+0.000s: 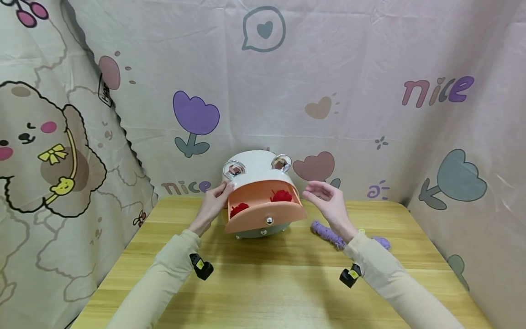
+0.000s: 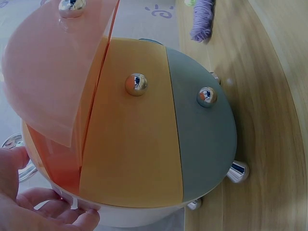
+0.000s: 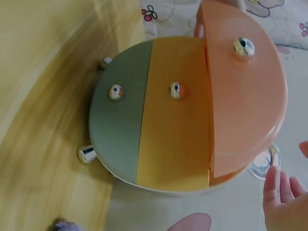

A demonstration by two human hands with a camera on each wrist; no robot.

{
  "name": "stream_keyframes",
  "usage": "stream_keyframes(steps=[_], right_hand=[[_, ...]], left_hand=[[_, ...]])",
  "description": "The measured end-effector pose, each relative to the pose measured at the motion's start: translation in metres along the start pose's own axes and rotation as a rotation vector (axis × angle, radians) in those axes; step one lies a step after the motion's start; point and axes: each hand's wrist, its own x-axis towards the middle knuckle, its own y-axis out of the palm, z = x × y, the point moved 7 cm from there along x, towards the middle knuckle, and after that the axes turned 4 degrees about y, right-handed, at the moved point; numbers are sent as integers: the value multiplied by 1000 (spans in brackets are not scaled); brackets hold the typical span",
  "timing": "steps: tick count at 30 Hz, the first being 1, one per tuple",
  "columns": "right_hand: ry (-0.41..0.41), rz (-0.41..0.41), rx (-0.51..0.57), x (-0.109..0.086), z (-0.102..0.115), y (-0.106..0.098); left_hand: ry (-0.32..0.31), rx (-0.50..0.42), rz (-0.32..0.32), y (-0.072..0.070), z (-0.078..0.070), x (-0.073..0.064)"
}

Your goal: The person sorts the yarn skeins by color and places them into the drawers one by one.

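Two black wrist cameras [image 1: 201, 266], one per sleeve [image 1: 152, 269], over one wood table [image 1: 255, 278]. Purple yarn [image 1: 327, 234] on the right, two parts showing, any join hidden behind the right wrist. Left hand [image 1: 214, 201] grips the cabinet [image 1: 259, 160] by its left side, thumb and curved fingers on it; right hand [image 1: 330, 206] empty, fingers relaxed, just off the drawer's right end. One cabinet, mid-table toward the far edge: three drawers, three silver knobs [image 1: 269, 220]. Top drawer [image 1: 250, 220] out, two red bundles [image 1: 281, 196] inside; other two closed. Two silver rings [image 1: 227, 172] up top. Printed cloth [image 1: 263, 100] behind
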Motion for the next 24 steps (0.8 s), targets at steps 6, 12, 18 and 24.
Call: stream_keyframes(steps=[6, 12, 18, 24], right_hand=[[-19, -76, -15, -8, -1, -1], [-77, -90, -13, -19, -2, 2], [-82, -13, 40, -30, -7, 15], [-75, 58, 68, -39, -16, 31]], left_hand=[[2, 2, -4, 0, 0, 0], [1, 2, -5, 0, 0, 0], [0, -7, -1, 1, 0, 1], [6, -11, -1, 1, 0, 1]])
